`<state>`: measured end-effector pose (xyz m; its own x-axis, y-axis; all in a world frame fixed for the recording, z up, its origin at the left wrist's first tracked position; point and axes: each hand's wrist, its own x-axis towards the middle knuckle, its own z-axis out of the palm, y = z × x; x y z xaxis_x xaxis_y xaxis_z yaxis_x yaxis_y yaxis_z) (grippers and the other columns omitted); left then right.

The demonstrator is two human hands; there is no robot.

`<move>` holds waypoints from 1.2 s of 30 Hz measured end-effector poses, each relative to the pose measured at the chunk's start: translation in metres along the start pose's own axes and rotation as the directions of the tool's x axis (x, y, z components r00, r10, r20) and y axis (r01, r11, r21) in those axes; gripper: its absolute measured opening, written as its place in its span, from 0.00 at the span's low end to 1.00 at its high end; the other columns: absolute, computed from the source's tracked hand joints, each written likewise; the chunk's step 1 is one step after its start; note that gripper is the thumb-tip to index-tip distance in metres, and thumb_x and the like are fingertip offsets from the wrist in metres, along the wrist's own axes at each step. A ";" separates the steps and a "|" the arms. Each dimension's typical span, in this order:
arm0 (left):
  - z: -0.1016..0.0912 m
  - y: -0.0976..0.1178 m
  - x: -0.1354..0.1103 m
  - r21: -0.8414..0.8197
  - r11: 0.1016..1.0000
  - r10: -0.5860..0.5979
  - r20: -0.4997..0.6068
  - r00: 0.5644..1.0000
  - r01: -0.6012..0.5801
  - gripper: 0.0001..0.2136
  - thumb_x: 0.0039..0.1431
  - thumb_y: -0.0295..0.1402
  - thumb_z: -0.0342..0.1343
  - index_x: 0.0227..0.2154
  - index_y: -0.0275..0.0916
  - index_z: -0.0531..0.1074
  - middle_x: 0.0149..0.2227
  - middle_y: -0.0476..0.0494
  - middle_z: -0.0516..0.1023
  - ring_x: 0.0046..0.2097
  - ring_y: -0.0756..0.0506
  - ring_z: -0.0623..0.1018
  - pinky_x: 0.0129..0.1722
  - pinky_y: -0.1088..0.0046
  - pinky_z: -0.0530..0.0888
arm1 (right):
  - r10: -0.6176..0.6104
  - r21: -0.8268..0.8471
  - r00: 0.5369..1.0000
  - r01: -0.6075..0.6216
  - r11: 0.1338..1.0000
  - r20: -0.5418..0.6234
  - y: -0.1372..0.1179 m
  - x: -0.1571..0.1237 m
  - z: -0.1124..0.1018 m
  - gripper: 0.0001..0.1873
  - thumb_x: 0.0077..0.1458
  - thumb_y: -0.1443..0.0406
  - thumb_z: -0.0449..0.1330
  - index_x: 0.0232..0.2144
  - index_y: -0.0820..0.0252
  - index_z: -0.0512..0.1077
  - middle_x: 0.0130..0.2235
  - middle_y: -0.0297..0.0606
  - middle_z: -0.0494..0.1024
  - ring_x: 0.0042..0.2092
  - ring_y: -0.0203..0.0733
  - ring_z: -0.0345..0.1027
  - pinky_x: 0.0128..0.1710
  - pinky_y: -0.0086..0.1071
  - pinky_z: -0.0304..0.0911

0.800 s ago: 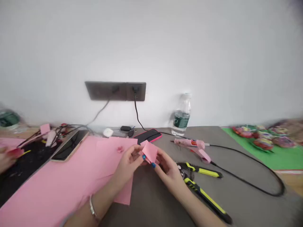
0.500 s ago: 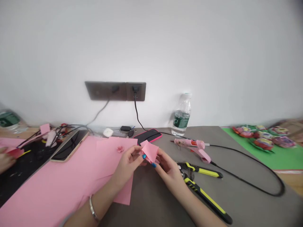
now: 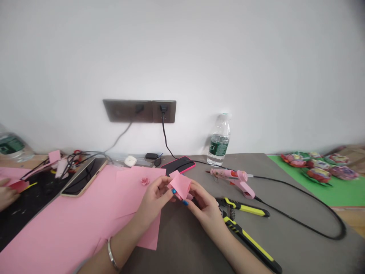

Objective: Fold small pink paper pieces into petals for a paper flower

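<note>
A grey surface (image 3: pixel 176 243) runs across the frame below a white wall, with a dark socket panel (image 3: pixel 139 111) at upper centre. A green mat (image 3: pixel 327 194) lies at the right, bearing a cluster of colourful paper flowers (image 3: pixel 318 174). A large pink paper sheet (image 3: pixel 85 217) spreads from the lower left towards the centre, beside a gold-edged tablet (image 3: pixel 84 177). At the far left edge, another person's hand (image 3: pixel 7 196) rests near some pink scraps. To the right of centre lie a pink glue gun (image 3: pixel 232 176) with its black cord and yellow-handled pliers (image 3: pixel 242 228); a water bottle (image 3: pixel 219 142) stands by the wall.

At lower centre, just above the sheet's edge, the left hand (image 3: pixel 155 199) and right hand (image 3: pixel 203 209) face each other. Their fingers (image 3: pixel 185 203) are pinched closed on a folded pink paper square (image 3: pixel 180 185), held between them. A small pink paper rose (image 3: pixel 145 181) sits on the sheet just beyond the left hand.
</note>
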<state>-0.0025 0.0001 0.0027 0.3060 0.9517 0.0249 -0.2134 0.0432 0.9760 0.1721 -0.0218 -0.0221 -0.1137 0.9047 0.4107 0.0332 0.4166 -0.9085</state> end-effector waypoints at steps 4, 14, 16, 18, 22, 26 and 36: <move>0.001 0.002 0.000 0.019 1.000 -0.014 0.002 1.000 0.014 0.14 0.54 0.40 0.62 0.39 0.37 0.73 0.40 0.41 0.76 0.37 0.46 0.77 0.34 0.72 0.76 | -0.007 -0.036 1.000 0.007 0.999 -0.010 0.002 -0.001 -0.002 0.15 0.59 0.61 0.60 0.48 0.52 0.74 0.55 0.45 0.73 0.57 0.51 0.67 0.55 0.43 0.64; 0.002 0.003 -0.006 0.198 0.978 0.060 0.057 0.997 -0.070 0.10 0.54 0.31 0.62 0.40 0.39 0.72 0.59 0.36 0.66 0.54 0.38 0.73 0.42 0.69 0.76 | 0.012 -0.027 0.998 -0.014 1.000 -0.062 -0.010 0.001 -0.001 0.13 0.64 0.58 0.53 0.45 0.54 0.72 0.41 0.39 0.77 0.41 0.43 0.72 0.42 0.30 0.67; 0.003 0.003 -0.007 0.268 0.961 0.063 0.057 0.996 -0.076 0.11 0.53 0.30 0.62 0.40 0.39 0.72 0.55 0.37 0.69 0.50 0.41 0.75 0.40 0.69 0.76 | 0.025 -0.069 0.996 -0.031 0.997 -0.087 -0.009 0.000 -0.002 0.13 0.65 0.57 0.51 0.42 0.56 0.73 0.35 0.36 0.75 0.35 0.40 0.68 0.36 0.28 0.65; 0.003 0.003 -0.008 0.318 0.943 0.077 0.071 0.995 -0.095 0.14 0.51 0.30 0.63 0.42 0.39 0.71 0.51 0.38 0.71 0.48 0.41 0.75 0.38 0.71 0.76 | 0.044 -0.087 0.994 -0.052 0.995 -0.100 -0.007 -0.001 -0.004 0.15 0.66 0.57 0.49 0.39 0.57 0.72 0.31 0.35 0.72 0.32 0.39 0.65 0.33 0.27 0.63; 0.005 0.004 -0.009 0.402 0.910 0.066 0.094 0.993 -0.099 0.20 0.44 0.30 0.68 0.42 0.40 0.70 0.47 0.39 0.74 0.46 0.41 0.75 0.37 0.71 0.74 | 0.067 -0.030 0.992 -0.070 0.997 -0.110 -0.005 0.000 -0.002 0.14 0.65 0.56 0.50 0.38 0.57 0.71 0.32 0.36 0.72 0.33 0.40 0.65 0.35 0.28 0.63; 0.007 0.003 -0.009 0.418 0.905 0.051 0.087 0.995 -0.083 0.16 0.49 0.28 0.63 0.42 0.39 0.70 0.43 0.40 0.77 0.42 0.43 0.77 0.38 0.71 0.74 | 0.089 0.068 0.993 -0.083 0.994 -0.080 -0.007 0.003 0.004 0.09 0.60 0.57 0.58 0.37 0.56 0.71 0.32 0.36 0.73 0.34 0.40 0.67 0.36 0.29 0.65; 0.004 -0.003 -0.001 -0.173 0.972 -0.174 -0.065 0.983 0.160 0.16 0.55 0.41 0.61 0.44 0.39 0.71 0.40 0.41 0.79 0.40 0.44 0.79 0.39 0.69 0.75 | 0.284 0.374 0.954 -0.230 0.899 -0.097 0.007 0.005 0.000 0.16 0.52 0.54 0.65 0.29 0.56 0.65 0.28 0.34 0.73 0.29 0.39 0.65 0.28 0.29 0.62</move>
<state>0.0014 -0.0025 0.0006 0.2778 0.9474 -0.1589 -0.3189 0.2470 0.9150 0.1718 -0.0140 -0.0266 -0.0024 0.9900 0.1412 -0.3152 0.1332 -0.9396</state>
